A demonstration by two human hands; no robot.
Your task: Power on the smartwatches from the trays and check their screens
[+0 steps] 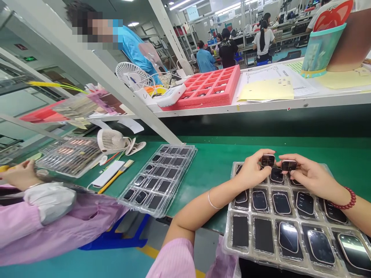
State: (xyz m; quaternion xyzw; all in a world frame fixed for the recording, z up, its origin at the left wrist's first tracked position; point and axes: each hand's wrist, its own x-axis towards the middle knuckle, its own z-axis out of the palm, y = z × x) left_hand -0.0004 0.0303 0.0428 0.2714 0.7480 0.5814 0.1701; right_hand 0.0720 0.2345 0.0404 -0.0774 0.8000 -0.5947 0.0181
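Straight to the writing first: on the upper-right shelf, onto a printed white sheet (303, 82), too small and slanted to read, partly under a yellow sheet (266, 90). Back there, behind the shelf, pale letters across a black shirt (227, 50), too blurred to read with confidence.

Now down to the right of the frame! Pinching with the left hand (251, 172), closed lightly around the edges of a first watch case (268, 160): dark, glossy, round-cornered, pale metallic rim. Pinching just as narrowly with the right hand (317, 177), fingertips on a matching second watch case (289, 165). Thin light lines across both dark faces, side by side with a small gap between, both above the far rows of a clear plastic tray (261, 255).

In that tray, moulded pockets, more glossy watch cases (320, 246) and, at near left, plain black squares (240, 231). Mid-frame, on smooth green tabletop (203, 170), a similar stack of clear trays (158, 213). Left of that, a yellow-handled brush (116, 177) beside a flat white block (108, 174), then a ribbed white fan (111, 141). Up top, blocky red foam with square compartments (203, 101). Far left, another person's hand (22, 175).
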